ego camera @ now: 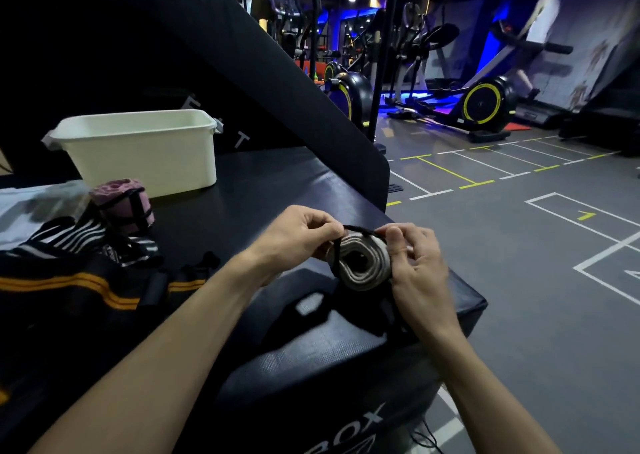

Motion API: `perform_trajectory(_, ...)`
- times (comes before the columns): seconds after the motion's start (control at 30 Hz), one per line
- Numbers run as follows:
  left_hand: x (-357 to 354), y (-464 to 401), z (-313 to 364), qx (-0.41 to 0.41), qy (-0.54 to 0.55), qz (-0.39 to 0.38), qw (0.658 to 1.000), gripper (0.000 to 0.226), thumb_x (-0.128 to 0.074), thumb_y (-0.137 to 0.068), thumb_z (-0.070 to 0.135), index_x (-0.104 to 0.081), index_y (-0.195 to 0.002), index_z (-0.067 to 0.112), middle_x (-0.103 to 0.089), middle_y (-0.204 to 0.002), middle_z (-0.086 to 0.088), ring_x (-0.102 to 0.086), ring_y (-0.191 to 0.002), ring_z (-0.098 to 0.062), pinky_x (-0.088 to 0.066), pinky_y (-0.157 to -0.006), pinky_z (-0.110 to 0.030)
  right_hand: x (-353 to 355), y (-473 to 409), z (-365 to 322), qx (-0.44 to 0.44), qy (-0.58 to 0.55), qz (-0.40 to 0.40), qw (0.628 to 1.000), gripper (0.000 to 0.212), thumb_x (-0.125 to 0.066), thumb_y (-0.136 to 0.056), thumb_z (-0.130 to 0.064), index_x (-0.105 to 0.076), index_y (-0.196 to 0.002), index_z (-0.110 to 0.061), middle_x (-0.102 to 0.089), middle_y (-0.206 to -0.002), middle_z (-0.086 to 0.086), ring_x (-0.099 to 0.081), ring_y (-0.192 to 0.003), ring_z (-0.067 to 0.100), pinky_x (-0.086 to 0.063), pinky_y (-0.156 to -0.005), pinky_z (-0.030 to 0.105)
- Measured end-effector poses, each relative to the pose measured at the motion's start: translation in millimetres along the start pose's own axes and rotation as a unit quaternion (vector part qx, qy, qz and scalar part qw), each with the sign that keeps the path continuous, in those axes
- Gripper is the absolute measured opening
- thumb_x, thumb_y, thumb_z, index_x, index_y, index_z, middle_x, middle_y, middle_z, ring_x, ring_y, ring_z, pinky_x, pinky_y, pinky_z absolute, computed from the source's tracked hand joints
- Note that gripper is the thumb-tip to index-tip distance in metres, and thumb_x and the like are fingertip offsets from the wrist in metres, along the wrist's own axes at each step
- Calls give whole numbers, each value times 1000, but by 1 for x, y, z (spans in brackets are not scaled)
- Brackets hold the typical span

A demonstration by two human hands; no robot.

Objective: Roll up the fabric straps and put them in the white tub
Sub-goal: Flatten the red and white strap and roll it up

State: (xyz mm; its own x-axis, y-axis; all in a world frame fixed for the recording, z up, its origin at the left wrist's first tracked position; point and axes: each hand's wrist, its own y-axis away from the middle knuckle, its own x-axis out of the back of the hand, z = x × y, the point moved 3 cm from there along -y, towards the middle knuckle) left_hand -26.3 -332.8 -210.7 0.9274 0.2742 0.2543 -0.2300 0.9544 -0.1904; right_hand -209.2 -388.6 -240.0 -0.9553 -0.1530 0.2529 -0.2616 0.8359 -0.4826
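Left of both hands [360, 249], loose straps [79, 280] before white tub [145, 155].

A grey-and-white fabric strap [363, 263] sits wound into a tight coil, its spiral end facing the camera, held up above the near corner of the counter with a thin black cord [360, 230] running across its top. Back to the left, a pink strap roll [123, 204] stands bound with black cord just in front of the white tub [142, 148] (the tub's inside is hidden from this angle). Beside the pink roll, black-and-white striped straps [86, 235] lie loose and unrolled, and a black strap with orange stripes [86, 287] sprawls flat nearest the left edge.
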Motion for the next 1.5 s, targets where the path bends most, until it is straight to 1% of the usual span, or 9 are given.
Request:
perform_trajectory(0.1, 1, 1, -2, 11, 45, -21, 999, 17, -61, -100, 6, -71, -95, -7, -69, -80, -13, -65, -70, -19, -58, -72, -28, -3, 3, -2, 16, 59, -63, 996, 45, -54, -83, -73, -62, -115, -43, -60, -113, -20, -57, -107, -8, -44, -95, 15)
perform_trajectory(0.33, -8, 5, 2, 28, 103, -105, 989, 18, -53, -103, 5, -65, -104, -9, -70, -87, -14, -67, -74, -16, -58, -77, -24, -4, -3, 3, -5, 31, -28, 999, 15, -61, -99, -38, -62, -113, -36, -70, -106, -16, -62, -101, -7, -41, -85, 8)
perform_trajectory(0.57, 0, 14, 5, 93, 39, -213, 972, 13, -57, -103, 11, -61, -95, 2, -69, -91, -8, -64, -92, -18, -57, -84, -37, -10, -11, 4, -38, -8, -15, 999, 25, -54, -100, -43, -69, -108, -25, -72, -98, -8, -67, -96, 10, -52, -94, 41)
perform_trajectory(0.8, 6, 15, 5, 119, -124, -195, 966, 21, -62, -99, 8, -58, -78, 11, -58, -85, -12, -65, -80, -17, -58, -67, -32, -20, -9, -2, -47, -11, -3, 999, 33, -49, -94, -48, -70, -103, -23, -73, -95, -8, -67, -94, 11, -53, -93, 43)
perform_trajectory(0.9, 9, 13, 5, 85, -197, -145, 966, 18, -66, -96, 13, -63, -83, 1, -62, -81, -10, -68, -71, -10, -61, -68, -35, -20, -11, 0, -70, -12, -10, 997, 36, -47, -93, -50, -71, -102, -25, -74, -95, -6, -68, -95, 13, -53, -94, 45)
perform_trajectory(1.03, 5, 10, 3, 92, -148, -81, 981, 20, -59, -98, 14, -62, -87, -2, -65, -86, -12, -71, -68, -17, -60, -57, -35, -16, -12, 6, -83, -35, -28, 996, 27, -49, -105, -38, -71, -95, -23, -75, -93, -4, -70, -95, 14, -54, -93, 42)
perform_trajectory(1.17, 2, 13, 1, 144, -78, -110, 980, 19, -47, -98, 9, -62, -90, 2, -62, -80, -12, -65, -67, -28, -57, -59, -38, -14, -10, 3, -69, -6, -69, 995, 28, -44, -106, -44, -63, -106, -24, -72, -101, -7, -67, -101, 12, -50, -91, 32)
perform_trajectory(1.33, -2, 12, 2, 154, -57, -112, 980, 24, -49, -98, 13, -66, -85, 3, -62, -83, -14, -66, -74, -29, -56, -57, -34, 3, -11, 4, -16, 81, 0, 997, 63, -43, -86, -79, -54, -119, -27, -66, -109, 0, -67, -96, 16, -54, -90, 44)
perform_trajectory(1.5, 1, 12, -1, 156, -56, -124, 978, 24, -49, -96, 14, -65, -82, 5, -63, -77, -13, -65, -74, -28, -55, -58, -34, -11, 4, 2, 4, 137, -79, 987, 104, -66, -55, -87, -50, -139, -28, -63, -130, -8, -60, -120, 8, -48, -103, 33)
